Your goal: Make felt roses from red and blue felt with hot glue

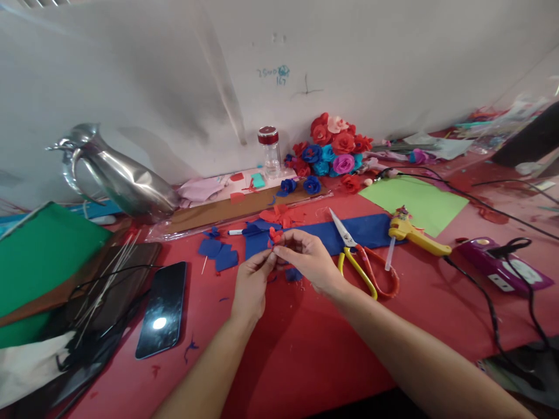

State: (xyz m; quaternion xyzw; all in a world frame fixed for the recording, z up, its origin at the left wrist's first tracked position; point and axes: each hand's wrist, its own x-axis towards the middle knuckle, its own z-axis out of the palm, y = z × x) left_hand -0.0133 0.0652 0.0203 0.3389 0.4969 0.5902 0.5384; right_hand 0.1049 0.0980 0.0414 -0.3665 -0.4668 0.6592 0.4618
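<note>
Both hands meet at the middle of the red table around a small red paper piece (pixel 275 235), which looks like a little flower or bud. My left hand (pixel 253 282) pinches low, just under the piece. My right hand (pixel 305 256) closes on it from the right, thumb and forefinger together. Behind and beside the hands lie a dark blue paper strip (pixel 371 230) and cut blue pieces (pixel 212 248). Scissors (pixel 356 256) with yellow and red handles rest on the strip, right of my right hand. Fingers hide the lower part of the red piece.
A yellow glue gun (pixel 421 240) and purple power strip (pixel 506 265) with cables lie at right. A phone (pixel 163 308) is at left, a steel jug (pixel 126 180) behind it. Paper roses (pixel 343 142), a glass jar (pixel 271 154) and green paper (pixel 419 203) stand or lie further back.
</note>
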